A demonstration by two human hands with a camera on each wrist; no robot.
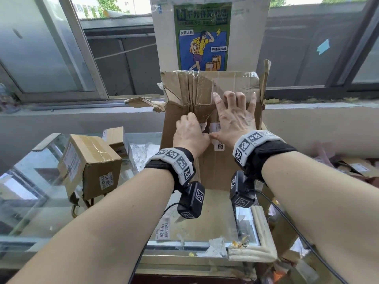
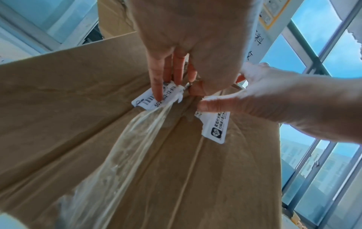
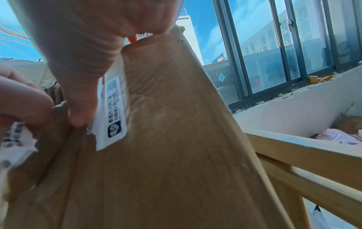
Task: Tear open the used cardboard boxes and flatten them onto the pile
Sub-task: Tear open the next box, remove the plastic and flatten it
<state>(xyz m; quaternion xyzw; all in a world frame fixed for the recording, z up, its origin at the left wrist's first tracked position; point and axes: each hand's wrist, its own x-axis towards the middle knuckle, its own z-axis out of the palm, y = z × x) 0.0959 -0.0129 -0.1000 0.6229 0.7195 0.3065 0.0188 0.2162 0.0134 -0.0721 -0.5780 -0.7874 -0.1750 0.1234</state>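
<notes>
Standing upright at twelve o'clock, cardboard box on the glass counter. Braced by right hand, fingers splayed flat; tape seam pinched by left hand, seemingly for tearing.

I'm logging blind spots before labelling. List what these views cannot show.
- Head view: the left hand covers the taped seam of the large brown cardboard box.
- Head view: the small taped cardboard box's label is too small to read.
- Right wrist view: the right hand's fingertips are cut off by the top edge.
</notes>
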